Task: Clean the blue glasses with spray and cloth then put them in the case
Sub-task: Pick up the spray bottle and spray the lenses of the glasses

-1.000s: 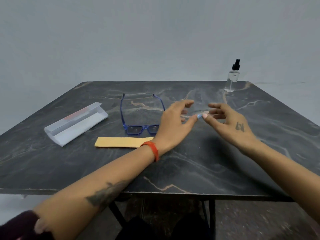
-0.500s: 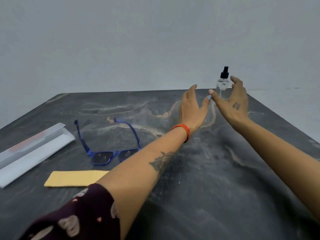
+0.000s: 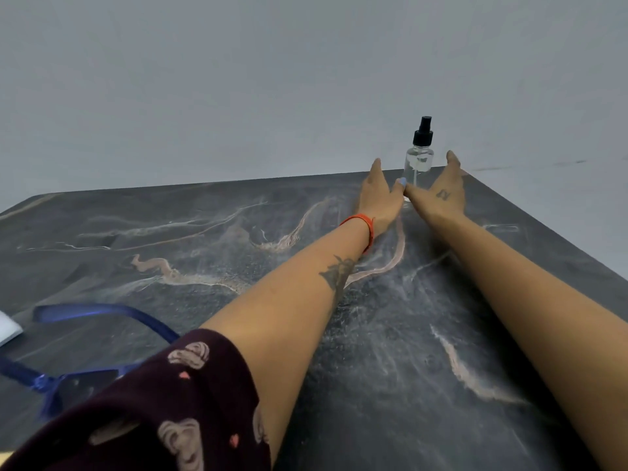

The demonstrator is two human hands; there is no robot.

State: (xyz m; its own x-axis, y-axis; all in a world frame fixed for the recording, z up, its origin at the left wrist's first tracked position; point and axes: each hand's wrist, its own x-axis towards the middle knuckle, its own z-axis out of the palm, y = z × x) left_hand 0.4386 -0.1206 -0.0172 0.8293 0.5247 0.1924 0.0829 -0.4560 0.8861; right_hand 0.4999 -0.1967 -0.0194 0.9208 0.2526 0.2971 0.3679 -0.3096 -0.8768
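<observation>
A clear spray bottle (image 3: 419,161) with a black pump top stands upright at the table's far right corner. My left hand (image 3: 379,195) and my right hand (image 3: 441,192) are stretched out on either side of it, fingers extended, thumbs touching in front of the bottle's base. Neither hand grips the bottle. The blue glasses (image 3: 102,341) lie with arms unfolded at the lower left, partly hidden by my left sleeve. A corner of the white case (image 3: 6,329) shows at the left edge. The cloth is almost out of view.
The dark marbled table (image 3: 204,253) has its far edge just behind the bottle and its right edge running down past my right forearm. A plain grey wall fills the background.
Both hands have moved forward from the table's middle to the bottle at the far right corner. The view has shifted forward and right, pushing glasses, case and cloth toward the lower left.
</observation>
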